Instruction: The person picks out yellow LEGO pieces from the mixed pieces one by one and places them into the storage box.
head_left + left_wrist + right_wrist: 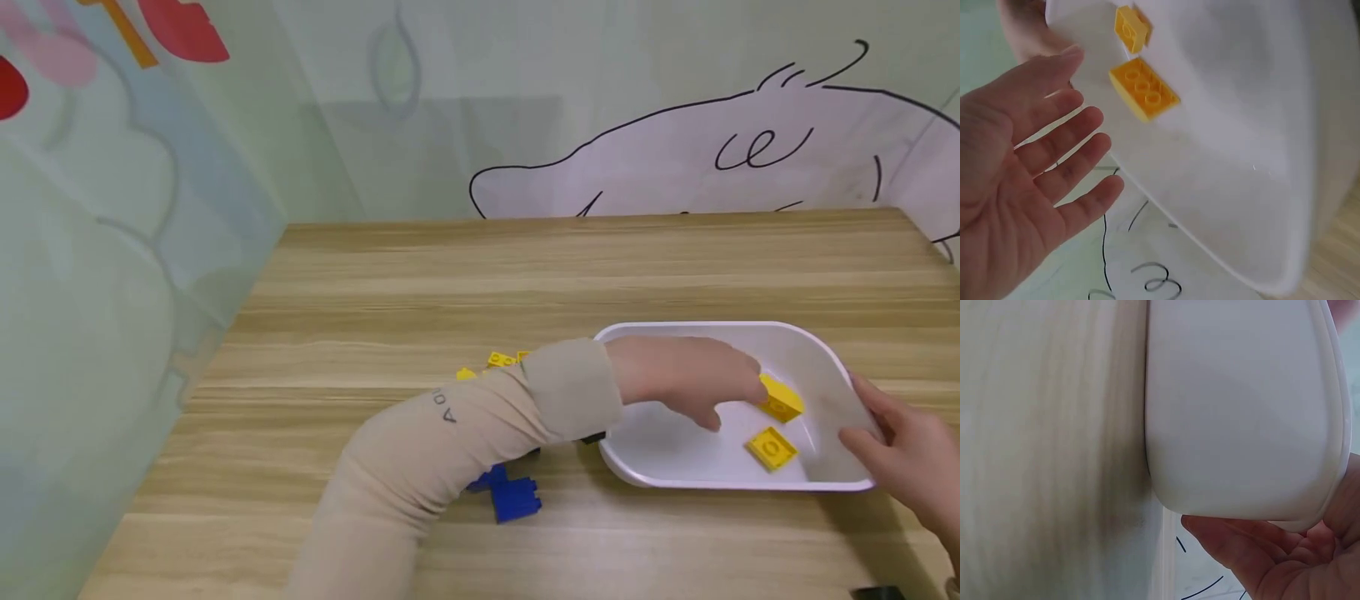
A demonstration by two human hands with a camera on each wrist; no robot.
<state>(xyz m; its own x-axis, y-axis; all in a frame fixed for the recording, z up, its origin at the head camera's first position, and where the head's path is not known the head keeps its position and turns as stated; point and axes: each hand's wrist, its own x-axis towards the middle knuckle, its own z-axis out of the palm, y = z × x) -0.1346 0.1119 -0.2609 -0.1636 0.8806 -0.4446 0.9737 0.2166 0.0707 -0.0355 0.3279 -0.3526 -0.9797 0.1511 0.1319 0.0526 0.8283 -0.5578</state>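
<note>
A white plastic tub (675,458) stands at the right of the table. Two yellow toy bricks lie in it: a larger curved brick (782,400) and a smaller square brick (771,448). Over the tub reaches my left hand (686,375), its fingers spread and nothing in its palm in the left wrist view. From the head view its fingertips overlap the curved brick, but the left wrist view shows them apart from both bricks. My right hand (911,450) grips the tub's right end, thumb inside the rim and fingers (1229,544) against the outer wall.
Left of the tub, blue bricks (513,498) and yellow bricks (501,360) lie on the wooden table (360,283), partly hidden under my left sleeve (450,433). A black piece (592,437) shows beside the tub. A wall with drawings (637,142) borders the table's back.
</note>
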